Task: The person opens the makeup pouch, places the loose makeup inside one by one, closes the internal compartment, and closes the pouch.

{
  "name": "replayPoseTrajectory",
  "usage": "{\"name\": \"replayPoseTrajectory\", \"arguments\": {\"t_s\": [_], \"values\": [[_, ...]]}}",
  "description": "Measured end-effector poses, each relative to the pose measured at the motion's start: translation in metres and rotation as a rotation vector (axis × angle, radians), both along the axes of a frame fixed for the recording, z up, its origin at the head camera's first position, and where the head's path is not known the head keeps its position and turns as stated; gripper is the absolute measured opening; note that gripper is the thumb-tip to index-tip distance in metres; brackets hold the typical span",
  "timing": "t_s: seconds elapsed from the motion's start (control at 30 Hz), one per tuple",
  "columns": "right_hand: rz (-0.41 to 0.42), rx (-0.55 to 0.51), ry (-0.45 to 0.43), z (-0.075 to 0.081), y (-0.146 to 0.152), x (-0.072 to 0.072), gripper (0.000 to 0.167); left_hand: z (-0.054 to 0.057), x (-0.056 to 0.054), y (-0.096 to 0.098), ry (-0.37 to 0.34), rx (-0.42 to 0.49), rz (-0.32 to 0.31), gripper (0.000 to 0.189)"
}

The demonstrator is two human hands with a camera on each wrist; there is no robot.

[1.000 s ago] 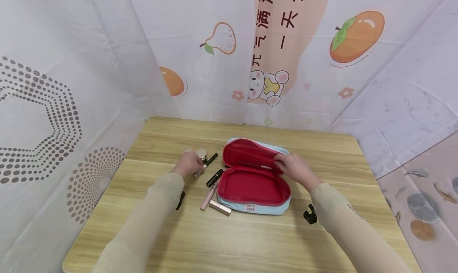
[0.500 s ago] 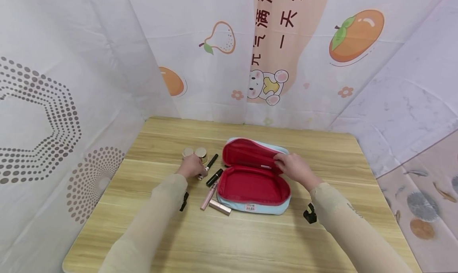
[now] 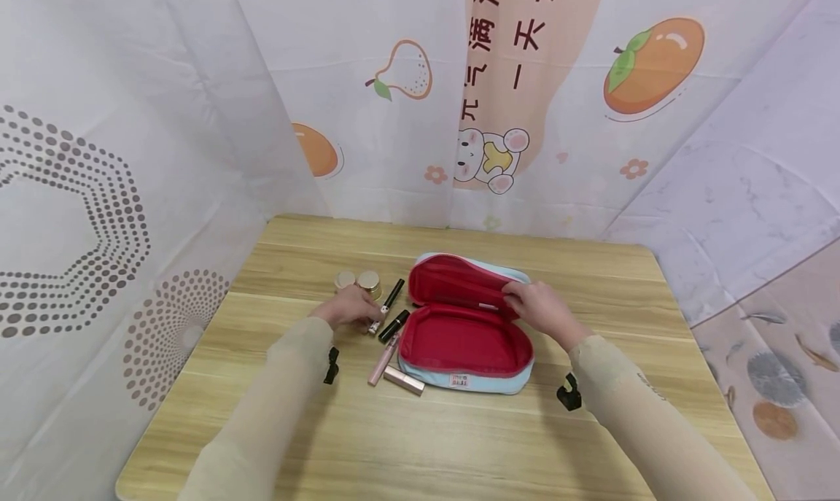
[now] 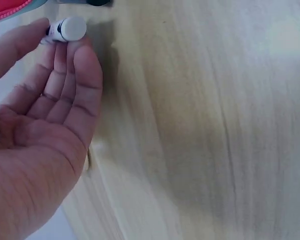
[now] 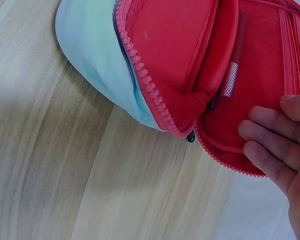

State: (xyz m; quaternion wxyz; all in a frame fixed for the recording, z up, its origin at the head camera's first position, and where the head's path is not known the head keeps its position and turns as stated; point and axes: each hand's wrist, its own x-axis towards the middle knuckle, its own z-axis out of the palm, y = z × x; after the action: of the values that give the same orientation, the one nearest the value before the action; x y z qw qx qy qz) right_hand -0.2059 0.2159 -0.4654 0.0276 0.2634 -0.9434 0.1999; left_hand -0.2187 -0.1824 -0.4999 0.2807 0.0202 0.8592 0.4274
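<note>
My left hand (image 3: 351,305) pinches the near end of a slim cosmetic tube (image 3: 391,297) with a black cap and a white patterned body. Its white round end (image 4: 74,28) shows between thumb and fingertips in the left wrist view. The tube lies slanted beside two gold-lidded jars (image 3: 370,282). An unzipped light-blue cosmetic bag (image 3: 505,384) with a red lining stands to the right, its lid raised. Against the inside of that lid (image 5: 262,65) rest the fairly straight fingers of my right hand (image 3: 541,310), thumb near the zipped pocket.
Between the left hand and the bag lie a black tube (image 3: 394,326), a pink tube (image 3: 383,362) and a rose-gold lipstick case (image 3: 404,380). They lie on a wooden table (image 3: 446,450). Printed curtains (image 3: 367,158) hang behind it and at both sides.
My left hand has moved slightly toward me and right, uncovering the jars, and the slim tube has shifted a little right with it. My right hand and the bag have stayed in place.
</note>
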Motion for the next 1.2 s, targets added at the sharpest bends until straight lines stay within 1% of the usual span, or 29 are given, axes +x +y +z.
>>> {"name": "replayPoseTrajectory", "arguments": {"t_s": [0.13,0.2,0.3,0.37,0.47,0.53,0.67,0.73,0.83,0.93,1.03,1.13,1.2], "values": [[-0.007,0.001,-0.004,0.0,0.0,0.0,0.012,0.007,-0.001,0.001,-0.04,0.069,-0.026,0.029],[-0.009,0.002,-0.006,0.0,0.0,0.0,0.012,0.011,-0.002,0.001,-0.048,0.102,-0.054,0.032],[-0.011,0.003,-0.002,0.002,-0.001,0.001,0.012,0.013,-0.004,0.004,-0.037,0.155,-0.09,0.033],[-0.007,-0.001,0.005,0.002,-0.001,0.001,0.011,0.014,-0.007,0.007,-0.033,0.193,-0.095,0.034],[0.0,-0.005,0.01,0.003,0.0,0.0,0.011,0.017,-0.009,0.014,-0.043,0.249,-0.074,0.034],[0.002,-0.006,0.009,0.003,0.0,0.0,0.011,0.02,-0.01,0.018,-0.04,0.262,-0.065,0.033],[0.0,-0.004,0.003,0.002,-0.001,0.0,0.011,0.025,-0.009,0.027,-0.032,0.307,-0.054,0.036],[0.0,-0.005,0.006,0.002,-0.001,0.0,0.011,0.027,-0.009,0.032,-0.039,0.352,-0.037,0.04],[0.0,-0.007,0.014,0.001,-0.001,0.0,0.011,0.032,-0.008,0.041,-0.036,0.38,-0.008,0.042],[0.003,-0.016,0.024,0.0,-0.001,0.0,0.01,0.037,-0.008,0.05,-0.018,0.401,0.005,0.038],[0.007,-0.022,0.031,0.0,-0.001,0.0,0.009,0.041,-0.01,0.061,-0.003,0.456,0.009,0.031],[0.008,-0.021,0.032,0.0,-0.001,0.0,0.01,0.045,-0.012,0.073,0.006,0.513,0.046,0.027],[0.006,-0.017,0.029,0.0,-0.001,0.0,0.01,0.048,-0.013,0.082,0.021,0.535,0.086,0.027]]}}
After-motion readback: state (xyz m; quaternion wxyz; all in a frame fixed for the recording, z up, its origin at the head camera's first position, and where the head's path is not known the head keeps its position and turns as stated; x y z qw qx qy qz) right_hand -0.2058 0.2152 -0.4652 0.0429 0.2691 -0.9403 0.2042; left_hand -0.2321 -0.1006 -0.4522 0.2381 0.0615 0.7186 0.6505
